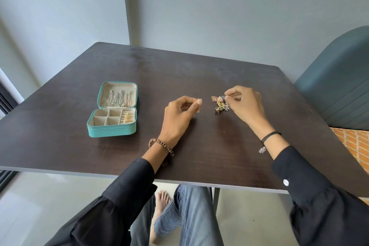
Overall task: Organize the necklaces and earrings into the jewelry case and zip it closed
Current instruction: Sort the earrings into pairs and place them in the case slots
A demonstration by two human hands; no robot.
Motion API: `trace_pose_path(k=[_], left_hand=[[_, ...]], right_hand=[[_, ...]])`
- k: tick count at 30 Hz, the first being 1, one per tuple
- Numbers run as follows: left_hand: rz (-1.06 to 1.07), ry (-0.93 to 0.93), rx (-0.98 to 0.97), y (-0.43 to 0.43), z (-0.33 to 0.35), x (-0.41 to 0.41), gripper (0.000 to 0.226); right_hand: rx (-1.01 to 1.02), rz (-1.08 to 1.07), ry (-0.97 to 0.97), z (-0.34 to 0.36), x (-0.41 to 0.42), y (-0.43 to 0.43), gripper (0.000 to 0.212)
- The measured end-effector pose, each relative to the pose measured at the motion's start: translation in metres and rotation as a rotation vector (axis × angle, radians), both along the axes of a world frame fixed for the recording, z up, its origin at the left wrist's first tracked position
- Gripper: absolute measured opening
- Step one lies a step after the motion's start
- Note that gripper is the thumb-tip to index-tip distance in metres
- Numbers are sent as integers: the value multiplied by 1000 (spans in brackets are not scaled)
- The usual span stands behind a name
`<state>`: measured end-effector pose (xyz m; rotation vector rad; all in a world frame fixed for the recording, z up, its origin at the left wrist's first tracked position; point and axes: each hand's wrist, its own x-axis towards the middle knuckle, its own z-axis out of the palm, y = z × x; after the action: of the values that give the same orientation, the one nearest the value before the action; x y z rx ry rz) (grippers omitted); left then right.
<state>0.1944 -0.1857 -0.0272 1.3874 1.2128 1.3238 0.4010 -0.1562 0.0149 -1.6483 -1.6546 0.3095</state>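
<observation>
A teal jewelry case (111,131) lies open on the left of the dark table (179,70). Silver necklaces (114,98) hang inside its raised lid. A gold earring (126,117) sits in the right-hand slots of the base; the square compartments look bare. A small heap of earrings (219,103) lies at mid-table. My left hand (179,118) hovers left of the heap, pinching a tiny earring piece (198,99) between thumb and forefinger. My right hand (243,106) sits over the heap's right side, its fingertips pinching an earring from the pile.
A blue-grey upholstered chair (337,86) stands past the table's right edge. Grey walls close in behind the table. The near table edge (179,182) runs above my lap. Bead bracelets circle both wrists.
</observation>
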Motion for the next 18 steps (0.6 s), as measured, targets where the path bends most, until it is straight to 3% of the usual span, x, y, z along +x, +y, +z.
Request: trace_pose_path(k=[9,14,18], left_hand=[[29,-42,-26,2,0,0,29],[41,-39,-13,1,0,0,28],[41,-42,-11,2,-1,-1,30]], right_hand=[[-161,122,-348,-6,-10,35,26],[-209,141,-383,-4,-18,38,7],[-195,151,-339,-2,-16,35,10]])
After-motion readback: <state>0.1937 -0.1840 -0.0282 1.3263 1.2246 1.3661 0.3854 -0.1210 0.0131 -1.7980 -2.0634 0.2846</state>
